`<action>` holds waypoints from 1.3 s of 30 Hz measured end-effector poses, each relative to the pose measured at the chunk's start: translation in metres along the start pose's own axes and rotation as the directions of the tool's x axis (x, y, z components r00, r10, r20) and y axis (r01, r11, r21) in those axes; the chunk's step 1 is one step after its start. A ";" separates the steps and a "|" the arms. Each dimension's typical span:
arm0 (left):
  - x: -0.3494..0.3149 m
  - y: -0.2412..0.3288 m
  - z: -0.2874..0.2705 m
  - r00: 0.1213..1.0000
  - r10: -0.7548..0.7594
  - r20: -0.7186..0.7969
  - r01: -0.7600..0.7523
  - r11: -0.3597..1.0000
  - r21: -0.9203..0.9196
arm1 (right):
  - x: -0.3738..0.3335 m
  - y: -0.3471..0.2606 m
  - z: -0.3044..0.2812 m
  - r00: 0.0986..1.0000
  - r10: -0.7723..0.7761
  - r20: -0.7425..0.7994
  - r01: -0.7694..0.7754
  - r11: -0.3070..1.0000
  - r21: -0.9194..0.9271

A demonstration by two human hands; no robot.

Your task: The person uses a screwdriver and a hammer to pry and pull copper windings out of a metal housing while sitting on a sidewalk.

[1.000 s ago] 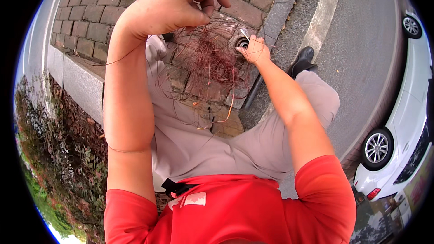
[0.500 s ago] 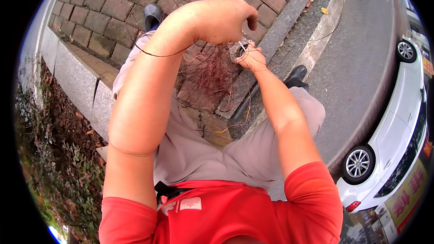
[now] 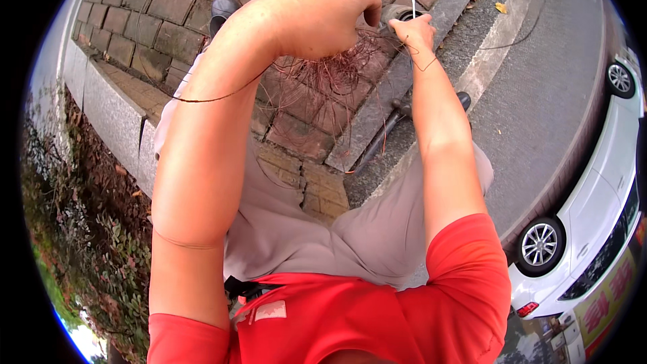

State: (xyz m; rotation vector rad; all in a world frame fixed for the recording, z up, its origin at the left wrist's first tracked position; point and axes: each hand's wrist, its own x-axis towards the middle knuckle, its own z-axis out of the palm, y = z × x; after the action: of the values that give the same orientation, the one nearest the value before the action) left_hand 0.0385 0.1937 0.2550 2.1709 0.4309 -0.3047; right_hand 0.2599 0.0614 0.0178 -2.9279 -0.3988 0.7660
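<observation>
My left hand (image 3: 323, 23) is curled with the back of the hand up, closed around a tangle of thin reddish-brown wires (image 3: 330, 73). The wires fan out below it over the bricks, and its fingertips are mostly hidden. A long dark wire loops from there past my left forearm. To the right, my right hand (image 3: 416, 32) is closed in a pinch, with a thin white stick (image 3: 414, 7), like a cigarette, standing up from its fingers. Against its fingertips is a round grey thing (image 3: 394, 12) with a dark middle; its kind is unclear.
A hammer (image 3: 381, 140) with a black handle leans by the stone kerb (image 3: 360, 141), between my legs. Brick paving (image 3: 175, 3) lies ahead. At left a low stone edge borders shrubs (image 3: 101, 243). A white car (image 3: 579, 202) is parked across the road at right.
Both hands have moved forward, my right hand also rightward with the white stick and round grey thing. The wire tangle has shifted forward too, leaving more of the hammer visible.
</observation>
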 end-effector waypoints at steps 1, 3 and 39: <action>0.002 -0.001 0.002 1.000 -0.005 -0.003 0.005 1.000 0.011 | 0.003 -0.002 0.005 1.000 -0.026 0.005 0.026 1.000 0.016; 0.008 -0.004 0.006 0.998 0.049 -0.038 -0.048 0.998 0.034 | 0.015 -0.002 0.008 0.990 -0.130 -0.048 0.131 0.991 0.039; -0.102 -0.052 -0.099 0.905 -0.048 -0.423 -0.346 0.496 -0.796 | -0.096 0.068 0.040 0.944 -0.263 -0.198 0.288 0.952 0.105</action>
State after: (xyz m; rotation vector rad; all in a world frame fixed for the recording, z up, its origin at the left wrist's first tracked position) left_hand -0.0699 0.2829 0.3124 1.2079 0.4682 0.4229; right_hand 0.1755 -0.0297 0.0177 -2.7060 -0.6930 0.4631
